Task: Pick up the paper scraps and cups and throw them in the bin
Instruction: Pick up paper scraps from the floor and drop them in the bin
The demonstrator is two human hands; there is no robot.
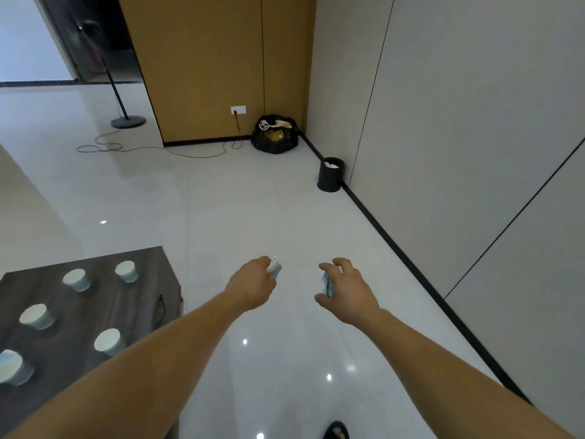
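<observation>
Carrying one cup [274, 267] pinched in the left grip [253, 283] and a second, crumpled cup [328, 285] clutched loosely in the right grip [348, 289], both held out front. Heading, by the look of it, for the bin [330, 179] well ahead and right of the right grip, already showing white litter [332, 164] inside, so partly done. Leaves five cups [75, 279] on the bench [142, 296] down left of the left grip; no paper scraps spotted.
</observation>
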